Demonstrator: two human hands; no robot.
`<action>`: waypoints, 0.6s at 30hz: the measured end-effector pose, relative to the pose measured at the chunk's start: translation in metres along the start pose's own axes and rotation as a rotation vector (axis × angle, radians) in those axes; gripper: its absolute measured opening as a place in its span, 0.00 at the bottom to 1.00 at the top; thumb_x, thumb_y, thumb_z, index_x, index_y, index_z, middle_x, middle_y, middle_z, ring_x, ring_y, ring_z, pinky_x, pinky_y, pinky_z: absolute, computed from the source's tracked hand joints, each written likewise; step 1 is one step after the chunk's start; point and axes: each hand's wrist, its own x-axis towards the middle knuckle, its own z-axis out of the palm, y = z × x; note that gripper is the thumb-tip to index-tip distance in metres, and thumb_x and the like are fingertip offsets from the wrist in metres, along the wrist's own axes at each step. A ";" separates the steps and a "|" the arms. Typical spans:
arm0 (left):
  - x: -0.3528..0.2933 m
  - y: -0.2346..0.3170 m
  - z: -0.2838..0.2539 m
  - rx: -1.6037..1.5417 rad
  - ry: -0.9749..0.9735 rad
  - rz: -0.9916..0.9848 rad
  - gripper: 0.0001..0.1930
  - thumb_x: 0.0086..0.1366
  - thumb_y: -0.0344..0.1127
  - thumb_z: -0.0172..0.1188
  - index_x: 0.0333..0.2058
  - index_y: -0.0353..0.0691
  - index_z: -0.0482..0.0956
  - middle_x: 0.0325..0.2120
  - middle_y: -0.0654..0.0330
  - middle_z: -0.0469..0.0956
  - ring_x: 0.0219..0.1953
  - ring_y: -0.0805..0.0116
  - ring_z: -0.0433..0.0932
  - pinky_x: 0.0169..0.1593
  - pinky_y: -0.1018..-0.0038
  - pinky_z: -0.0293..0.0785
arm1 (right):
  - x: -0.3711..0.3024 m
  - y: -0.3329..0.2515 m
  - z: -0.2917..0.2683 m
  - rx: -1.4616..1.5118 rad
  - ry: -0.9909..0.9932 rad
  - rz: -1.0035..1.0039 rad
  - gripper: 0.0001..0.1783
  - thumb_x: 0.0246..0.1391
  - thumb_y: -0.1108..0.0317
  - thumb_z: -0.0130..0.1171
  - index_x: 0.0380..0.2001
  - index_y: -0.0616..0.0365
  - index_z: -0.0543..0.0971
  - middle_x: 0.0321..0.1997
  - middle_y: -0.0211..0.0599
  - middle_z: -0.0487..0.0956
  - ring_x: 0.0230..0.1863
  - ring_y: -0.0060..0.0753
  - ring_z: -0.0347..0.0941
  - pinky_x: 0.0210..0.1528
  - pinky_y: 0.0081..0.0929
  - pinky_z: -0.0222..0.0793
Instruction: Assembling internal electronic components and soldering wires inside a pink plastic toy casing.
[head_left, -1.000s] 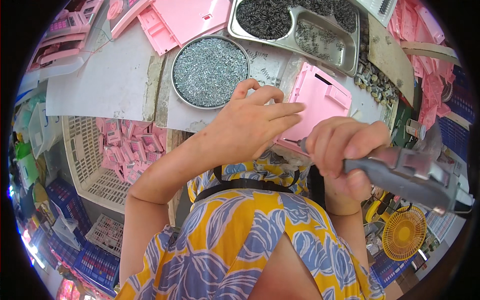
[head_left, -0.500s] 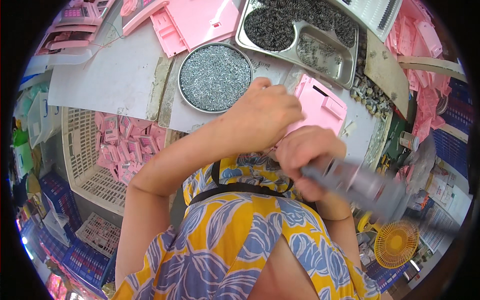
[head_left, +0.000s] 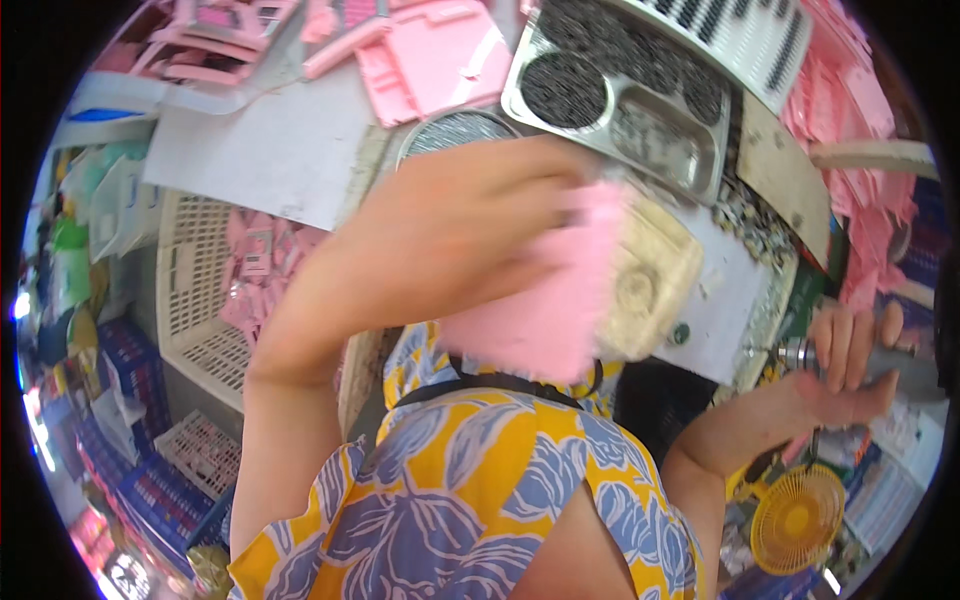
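Observation:
My left hand [head_left: 470, 220] is closed on the edge of a flat pink plastic casing [head_left: 545, 315]. Both are smeared by motion above the near edge of the workbench. Beside the casing lies a cream, worn block-like fixture [head_left: 655, 275] with a round mark in it. Out at the right, my right hand [head_left: 850, 360] is wrapped around a grey power screwdriver [head_left: 912, 368], its metal nose pointing left toward the bench. A round tin of small silvery screws [head_left: 460, 128] is partly hidden behind my left hand.
A steel tray [head_left: 715, 165] of dark springs stands at the back, beside a white slotted tray [head_left: 745, 50]. Pink casings [head_left: 440, 60] lie at the far left. A cream crate [head_left: 200, 300] of small pink pieces sits lower left; a yellow fan [head_left: 797, 520] is lower right.
My left hand has lifted the pink casing toward me and left, baring the cream fixture. My right hand has carried the screwdriver away to the right. The view has shifted slightly.

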 end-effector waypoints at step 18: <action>0.030 -0.224 -0.054 0.945 0.300 -0.951 0.44 0.49 0.62 0.73 0.55 0.30 0.75 0.50 0.46 0.78 0.57 0.49 0.76 0.58 0.58 0.74 | 0.022 0.049 0.008 -0.513 0.155 0.034 0.38 0.59 0.54 0.67 0.63 0.64 0.63 0.37 0.39 0.72 0.36 0.29 0.70 0.39 0.28 0.66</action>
